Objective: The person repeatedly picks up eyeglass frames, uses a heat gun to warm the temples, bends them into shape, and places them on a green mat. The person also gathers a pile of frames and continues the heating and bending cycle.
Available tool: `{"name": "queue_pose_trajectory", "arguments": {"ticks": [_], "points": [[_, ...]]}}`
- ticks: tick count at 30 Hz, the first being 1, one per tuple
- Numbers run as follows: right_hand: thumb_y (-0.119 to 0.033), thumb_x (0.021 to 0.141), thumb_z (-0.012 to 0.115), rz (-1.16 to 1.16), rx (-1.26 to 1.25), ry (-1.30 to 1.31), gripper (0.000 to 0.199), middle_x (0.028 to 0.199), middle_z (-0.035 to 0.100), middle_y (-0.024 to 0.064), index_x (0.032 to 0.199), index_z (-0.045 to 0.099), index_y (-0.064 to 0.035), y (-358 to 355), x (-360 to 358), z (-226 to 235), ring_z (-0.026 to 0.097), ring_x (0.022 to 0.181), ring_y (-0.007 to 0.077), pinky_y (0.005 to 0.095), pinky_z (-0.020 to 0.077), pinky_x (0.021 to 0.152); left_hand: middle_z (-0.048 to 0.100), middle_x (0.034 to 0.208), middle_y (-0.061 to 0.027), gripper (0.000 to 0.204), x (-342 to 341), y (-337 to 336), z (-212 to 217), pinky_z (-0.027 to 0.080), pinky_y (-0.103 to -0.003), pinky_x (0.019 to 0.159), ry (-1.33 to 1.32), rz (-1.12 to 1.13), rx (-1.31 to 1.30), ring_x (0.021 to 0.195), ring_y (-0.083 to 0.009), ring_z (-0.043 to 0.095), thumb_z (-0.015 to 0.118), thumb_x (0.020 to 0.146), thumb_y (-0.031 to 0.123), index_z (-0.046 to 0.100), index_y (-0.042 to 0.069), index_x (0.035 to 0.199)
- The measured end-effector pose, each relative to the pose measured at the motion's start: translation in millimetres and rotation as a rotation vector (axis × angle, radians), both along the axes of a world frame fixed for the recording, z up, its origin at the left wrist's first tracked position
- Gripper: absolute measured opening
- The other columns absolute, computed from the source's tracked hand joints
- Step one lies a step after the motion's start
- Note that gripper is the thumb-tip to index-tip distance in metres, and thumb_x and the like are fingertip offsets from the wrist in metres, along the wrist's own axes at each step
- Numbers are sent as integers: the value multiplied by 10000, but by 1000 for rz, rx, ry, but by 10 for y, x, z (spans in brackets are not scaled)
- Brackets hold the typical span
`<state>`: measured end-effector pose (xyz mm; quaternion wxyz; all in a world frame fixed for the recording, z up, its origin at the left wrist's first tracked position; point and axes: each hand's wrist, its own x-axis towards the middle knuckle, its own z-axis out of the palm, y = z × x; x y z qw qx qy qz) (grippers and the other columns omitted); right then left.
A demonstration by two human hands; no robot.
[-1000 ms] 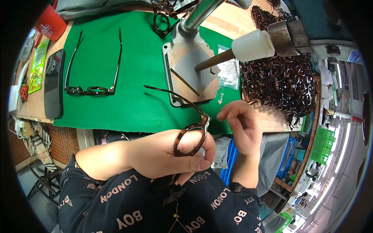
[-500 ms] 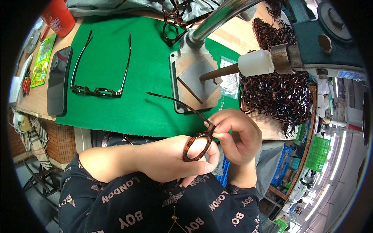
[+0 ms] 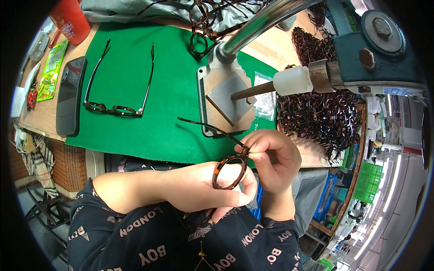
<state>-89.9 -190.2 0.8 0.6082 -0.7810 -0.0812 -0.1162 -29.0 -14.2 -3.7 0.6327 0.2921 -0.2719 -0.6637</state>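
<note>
The tortoiseshell glasses frame [image 3: 244,152] is in my two hands, at the lower centre of the picture, near the front edge of the green mat [image 3: 135,135]. My left hand [image 3: 203,187] is closed around the frame: one round rim stands in view over my fingers, and part of the other shows below my hand, against my dark printed shirt [image 3: 153,244]. My right hand [image 3: 275,158] has thumb and forefinger pinched on the hinge end, where the rim meets the temple arm. That arm points out toward the upper left, above the mat.

Just beyond, in the upper centre, stands a metal press base [image 3: 205,101] with a square plate turned cornerwise, and a rod with a white collar [image 3: 292,80] slants across it. Right of the base lies a clear bag [image 3: 265,101] of small pale pieces, and past it a big heap of dark brown frames [image 3: 323,117].

In the upper left, a second pair of glasses [image 3: 108,110] sits on the mat with its arms spread open. Left of that lie a black phone [image 3: 70,101] and a green packet [image 3: 53,70], with a red cup [image 3: 71,22] at the top corner.
</note>
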Motion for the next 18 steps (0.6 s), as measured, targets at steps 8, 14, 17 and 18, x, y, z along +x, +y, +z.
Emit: {"name": "queue_pose_trajectory", "arguments": {"ticks": [8, 14, 17, 18], "points": [[77, 792, 603, 104, 471, -4, 94, 867, 628, 159, 884, 591, 58, -17, 98, -40, 620, 795, 195, 282, 505, 716, 587, 565, -15, 198, 45, -32, 141, 345, -197, 461, 21, 24, -22, 489, -40, 469, 514, 907, 207, 506, 15, 955], [41, 854, 539, -58, 306, -273, 79, 868, 625, 173, 929, 514, 36, -45, 241, 169, 625, 793, 239, 331, 519, 727, 591, 561, -11, 201, 226, -191, 368, 314, -186, 410, -89, 200, -45, 421, -33, 412, 476, 940, 190, 520, 1, 990], [-3, 856, 556, -198, 217, -356, 80, 797, 598, 146, 888, 485, 13, -195, 200, 248, 608, 728, 236, 338, 514, 684, 602, 570, -31, 252, 372, -316, 472, 317, -184, 403, -170, 315, -19, 397, -42, 407, 454, 950, 214, 555, -14, 909], [-28, 855, 575, -235, 215, -387, 104, 786, 590, 139, 881, 481, 10, -232, 184, 260, 601, 712, 231, 333, 510, 670, 601, 568, -33, 269, 425, -378, 511, 319, -184, 404, -203, 332, 12, 392, -44, 404, 452, 950, 227, 558, -15, 902]]}}
